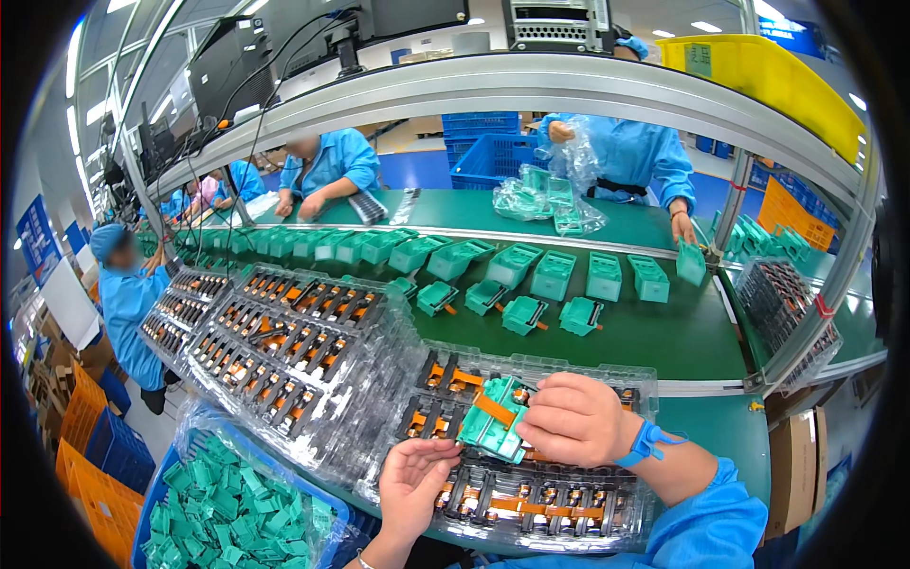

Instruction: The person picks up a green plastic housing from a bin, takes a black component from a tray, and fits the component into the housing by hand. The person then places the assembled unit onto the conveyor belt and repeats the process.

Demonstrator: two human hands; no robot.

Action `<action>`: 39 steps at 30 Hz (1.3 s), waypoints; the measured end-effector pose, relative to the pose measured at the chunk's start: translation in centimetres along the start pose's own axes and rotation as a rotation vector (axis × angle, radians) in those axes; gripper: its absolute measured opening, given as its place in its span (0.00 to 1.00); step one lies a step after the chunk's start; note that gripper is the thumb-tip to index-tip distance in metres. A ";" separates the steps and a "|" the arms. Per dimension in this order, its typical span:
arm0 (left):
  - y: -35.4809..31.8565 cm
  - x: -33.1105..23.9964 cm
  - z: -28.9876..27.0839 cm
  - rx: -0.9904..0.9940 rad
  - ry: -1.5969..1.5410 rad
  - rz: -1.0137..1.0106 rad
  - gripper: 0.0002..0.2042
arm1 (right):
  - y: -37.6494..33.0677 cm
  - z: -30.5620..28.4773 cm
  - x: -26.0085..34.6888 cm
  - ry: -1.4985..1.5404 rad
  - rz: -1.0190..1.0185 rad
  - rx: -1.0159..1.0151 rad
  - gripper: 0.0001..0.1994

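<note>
A green plastic housing point(482, 427) with an orange flat ribbon cable point(496, 410) across it is held tilted above a clear plastic tray point(647, 403). My right hand point(576, 419), a blue strap point(650, 443) round its wrist, grips the housing from the right with bent fingers. At the housing's lower left corner, my left hand point(412, 486) has its thumb and fingertips pinched together; what lies between them is too small to tell. Black parts with orange ribbons point(550, 503) sit in rows in the tray under both hands.
More filled trays point(275, 346) are stacked to the left. Green housings stand in rows on the green conveyor point(664, 341) ahead. A blue crate point(156, 507) of green parts is at lower left. A metal frame point(531, 90) spans overhead. Across the line, a co-worker's hand point(682, 228) touches a housing.
</note>
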State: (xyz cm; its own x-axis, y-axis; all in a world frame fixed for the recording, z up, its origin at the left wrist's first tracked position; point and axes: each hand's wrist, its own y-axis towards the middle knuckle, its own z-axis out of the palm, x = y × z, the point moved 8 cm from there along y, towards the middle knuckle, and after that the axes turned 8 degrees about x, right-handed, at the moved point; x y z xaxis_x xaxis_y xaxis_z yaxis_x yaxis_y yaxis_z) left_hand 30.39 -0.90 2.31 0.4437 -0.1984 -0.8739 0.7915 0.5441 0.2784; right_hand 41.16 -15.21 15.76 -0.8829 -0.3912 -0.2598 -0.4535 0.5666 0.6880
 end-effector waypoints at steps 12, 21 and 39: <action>0.4 -0.2 0.1 -0.101 0.024 0.053 0.07 | -23.7 -2.3 -19.6 0.072 1.446 -0.214 0.10; -0.1 0.0 -0.7 -0.138 0.057 0.061 0.06 | -35.5 5.5 -21.6 0.539 2.067 -0.248 0.11; -3.3 -2.4 -2.8 -0.256 0.007 0.310 0.05 | -3.8 10.5 -2.1 0.596 0.602 0.840 0.14</action>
State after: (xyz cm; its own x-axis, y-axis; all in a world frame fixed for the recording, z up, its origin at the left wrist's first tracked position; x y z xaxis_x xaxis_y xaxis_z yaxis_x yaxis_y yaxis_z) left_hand 25.56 0.09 2.42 0.6417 0.0125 -0.7669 0.4897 0.7629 0.4222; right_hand 43.51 -8.97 6.59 -0.8859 -0.0491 0.4612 -0.1196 0.9849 -0.1250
